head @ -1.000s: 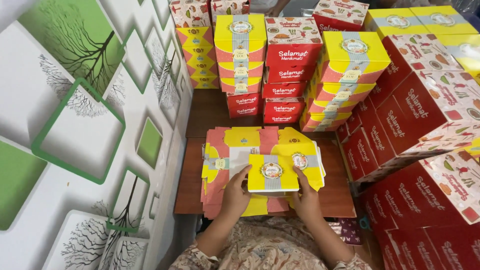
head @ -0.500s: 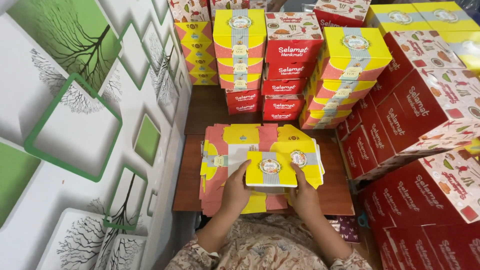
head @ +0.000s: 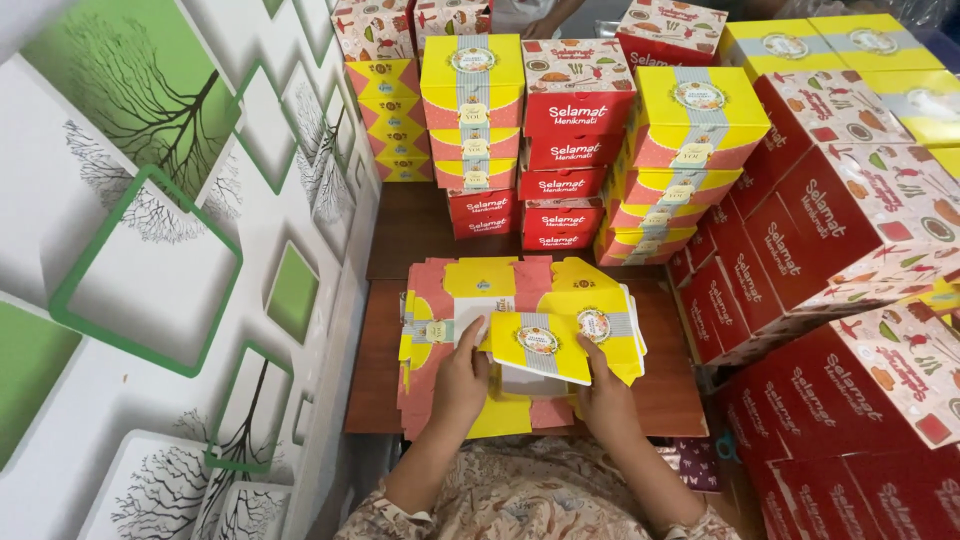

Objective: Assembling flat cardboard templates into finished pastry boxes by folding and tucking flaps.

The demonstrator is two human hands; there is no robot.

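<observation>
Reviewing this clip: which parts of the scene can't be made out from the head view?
- Fingertips of the left hand and right hand: tucked under the half-folded yellow box.
- The box's inside: covered by its own lid flap.
- Depth of the flat carton pile: hidden by the top sheets.
- Red box stacks at right: cut off by the frame edge.

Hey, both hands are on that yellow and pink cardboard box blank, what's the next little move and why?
Probably fold the raised yellow flap further up: the left hand and right hand already grip the yellow and pink cardboard box blank, which lies half flat on the stack of flat blanks.
</observation>
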